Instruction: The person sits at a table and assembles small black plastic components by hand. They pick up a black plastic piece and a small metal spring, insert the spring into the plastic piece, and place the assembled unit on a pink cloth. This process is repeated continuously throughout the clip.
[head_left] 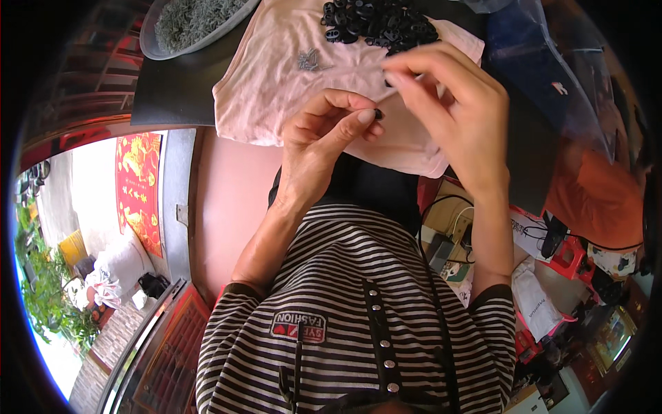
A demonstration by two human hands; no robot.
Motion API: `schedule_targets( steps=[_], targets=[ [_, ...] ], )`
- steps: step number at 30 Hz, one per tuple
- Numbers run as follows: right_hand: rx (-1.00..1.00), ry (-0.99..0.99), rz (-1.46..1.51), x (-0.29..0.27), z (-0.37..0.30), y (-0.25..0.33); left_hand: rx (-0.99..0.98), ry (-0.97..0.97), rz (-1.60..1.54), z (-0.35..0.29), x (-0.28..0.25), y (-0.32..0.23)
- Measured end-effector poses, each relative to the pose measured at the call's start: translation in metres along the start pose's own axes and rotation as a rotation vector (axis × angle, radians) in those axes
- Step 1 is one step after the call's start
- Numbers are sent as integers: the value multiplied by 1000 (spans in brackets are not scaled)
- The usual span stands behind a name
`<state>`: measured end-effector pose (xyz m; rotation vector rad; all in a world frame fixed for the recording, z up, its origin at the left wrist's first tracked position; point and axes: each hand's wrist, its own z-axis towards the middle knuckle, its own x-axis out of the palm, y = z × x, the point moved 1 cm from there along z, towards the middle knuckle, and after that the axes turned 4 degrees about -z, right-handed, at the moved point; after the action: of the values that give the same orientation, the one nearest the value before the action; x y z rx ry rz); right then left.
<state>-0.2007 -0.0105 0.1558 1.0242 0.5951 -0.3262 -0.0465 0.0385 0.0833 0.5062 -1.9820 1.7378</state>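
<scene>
Between the thumb and forefinger of my left hand (pixel 314 134) is a small black plastic piece (pixel 378 114). My right hand (pixel 469 107) is raised just to the right, its thumb and forefinger nearly meeting. A dark bit shows at those fingertips, too small to name. Both hands are over a pink cloth (pixel 258 83) spread on a dark table. A heap of small black plastic parts (pixel 376 24) lies on the cloth beyond my right hand. Left of the heap is a little cluster of thin grey pieces (pixel 308 60).
A clear plastic tub (pixel 148 43) full of small grey pieces stands at the far left of the dark table (pixel 169 93). Clear plastic sheeting (pixel 579 76) hangs at the right. Cables, boxes and a red plastic stool (pixel 569 259) are at lower right. An open doorway is at left.
</scene>
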Motion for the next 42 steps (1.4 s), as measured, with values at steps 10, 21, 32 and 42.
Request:
schedule_targets(
  steps=[10,21,32,42],
  targets=[
    [-149,115,-184,72,18,-51,-79,24,-16,-8,3,-6],
    [-56,183,-95,76,21,-50,-32,-22,-129,-2,-6,-5],
    [-95,160,-121,76,19,-50,110,-4,61,-8,-10,-2],
    [-15,128,-21,73,19,-51,217,-53,315,-15,-11,-2]
  ],
)
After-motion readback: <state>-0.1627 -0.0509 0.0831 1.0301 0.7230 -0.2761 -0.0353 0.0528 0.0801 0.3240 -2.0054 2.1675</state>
